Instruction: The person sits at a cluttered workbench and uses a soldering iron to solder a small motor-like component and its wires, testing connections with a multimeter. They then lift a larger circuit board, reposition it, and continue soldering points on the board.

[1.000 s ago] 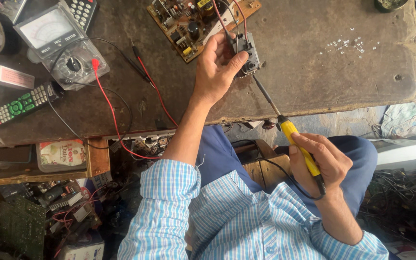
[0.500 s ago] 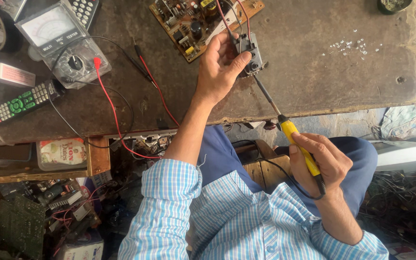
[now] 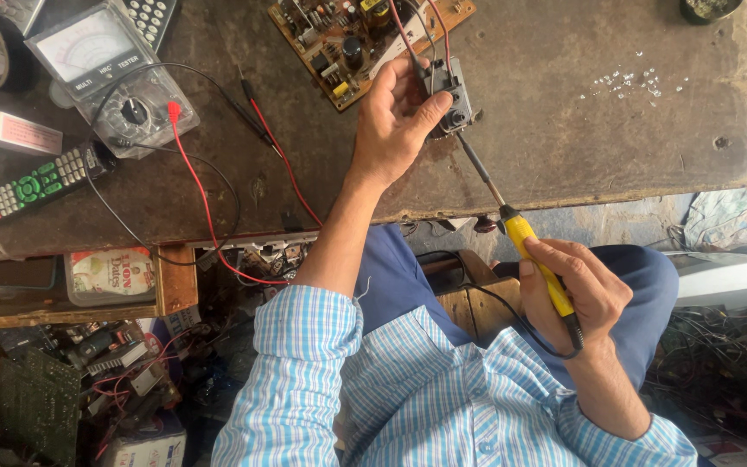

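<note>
Small grey switch module [image 3: 450,97], upper centre of the frame, sits on the worn bench [image 3: 564,164] at the lower edge of the brown circuit board [image 3: 352,39], red and black leads running from its top. Left hand [image 3: 395,121] pinches it, thumb on the near face. Looks light, rigid plastic; best held by the sides, clear of the terminals (leads likely fragile). Right hand [image 3: 585,290] is wrapped around the yellow-handled soldering iron [image 3: 512,220], tip touching the module. Analogue multimeter [image 3: 101,73], its probe leads [image 3: 218,182] and a remote control [image 3: 41,180] crowd the left of the frame.
</note>
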`<state>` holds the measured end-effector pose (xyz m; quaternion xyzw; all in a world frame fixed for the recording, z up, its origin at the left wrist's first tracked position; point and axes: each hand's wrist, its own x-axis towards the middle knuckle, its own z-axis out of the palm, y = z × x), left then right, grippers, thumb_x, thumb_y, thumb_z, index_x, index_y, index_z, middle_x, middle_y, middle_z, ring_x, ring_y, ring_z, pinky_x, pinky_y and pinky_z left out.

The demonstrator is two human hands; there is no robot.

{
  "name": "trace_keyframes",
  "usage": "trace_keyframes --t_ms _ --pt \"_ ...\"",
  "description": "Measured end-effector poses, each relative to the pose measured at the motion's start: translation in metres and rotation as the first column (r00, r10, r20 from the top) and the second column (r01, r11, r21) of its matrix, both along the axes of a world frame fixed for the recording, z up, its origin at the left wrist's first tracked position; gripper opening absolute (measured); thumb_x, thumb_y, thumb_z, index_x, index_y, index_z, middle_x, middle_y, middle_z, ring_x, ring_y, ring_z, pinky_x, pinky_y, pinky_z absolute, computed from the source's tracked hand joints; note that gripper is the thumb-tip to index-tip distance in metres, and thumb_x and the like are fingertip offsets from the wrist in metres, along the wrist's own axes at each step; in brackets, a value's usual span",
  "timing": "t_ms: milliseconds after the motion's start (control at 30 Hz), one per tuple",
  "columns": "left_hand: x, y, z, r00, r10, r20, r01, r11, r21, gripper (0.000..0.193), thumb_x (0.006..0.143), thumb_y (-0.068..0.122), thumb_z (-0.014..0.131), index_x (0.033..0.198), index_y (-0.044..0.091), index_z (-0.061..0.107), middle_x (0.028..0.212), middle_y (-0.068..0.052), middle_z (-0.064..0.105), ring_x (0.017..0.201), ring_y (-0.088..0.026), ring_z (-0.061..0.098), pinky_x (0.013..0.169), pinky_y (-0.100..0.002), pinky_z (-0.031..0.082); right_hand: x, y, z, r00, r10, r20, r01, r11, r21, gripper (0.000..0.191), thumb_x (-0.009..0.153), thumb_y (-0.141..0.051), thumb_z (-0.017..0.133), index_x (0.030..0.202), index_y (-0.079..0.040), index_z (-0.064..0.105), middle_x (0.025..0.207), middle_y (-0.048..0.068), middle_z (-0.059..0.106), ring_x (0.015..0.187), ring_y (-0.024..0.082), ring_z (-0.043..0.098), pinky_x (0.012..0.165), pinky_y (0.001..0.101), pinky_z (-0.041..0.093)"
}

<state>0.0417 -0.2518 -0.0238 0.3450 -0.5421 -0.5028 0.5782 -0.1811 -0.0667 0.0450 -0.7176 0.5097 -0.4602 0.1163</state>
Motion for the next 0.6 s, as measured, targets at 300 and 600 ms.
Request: trace_keyframes --t_ms 300,600 --pt "0.000 0.001 -0.001 1.000 -0.007 -0.009 0.007 1.000 0.006 0.050 0.097 0.026 0.079 0.131 -0.001 0.053 0.113 -0.011 0.071 0.103 -0.015 0.070 0.091 -0.030 0.060 -0.004 -0.009 0.024 0.998 0.050 -0.042 -0.048 0.997 0.058 0.018 0.090 0.002 0.073 0.108 0.001 0.074 0.095 0.015 0.075 0.078 0.017 0.073 0.060 0.0224 0.054" --pt "-0.001 0.001 0.000 1.000 -0.010 -0.029 0.010 1.000 0.008 0.052 0.097 0.023 0.079 0.133 -0.003 0.053 0.116 -0.012 0.071 0.105 -0.015 0.069 0.093 -0.031 0.058 -0.007 -0.018 0.057 0.998 0.025 -0.065 -0.010 0.976 0.219 0.021 0.092 -0.001 0.073 0.114 -0.001 0.075 0.096 0.011 0.075 0.074 0.011 0.072 0.062 0.0217 0.053"
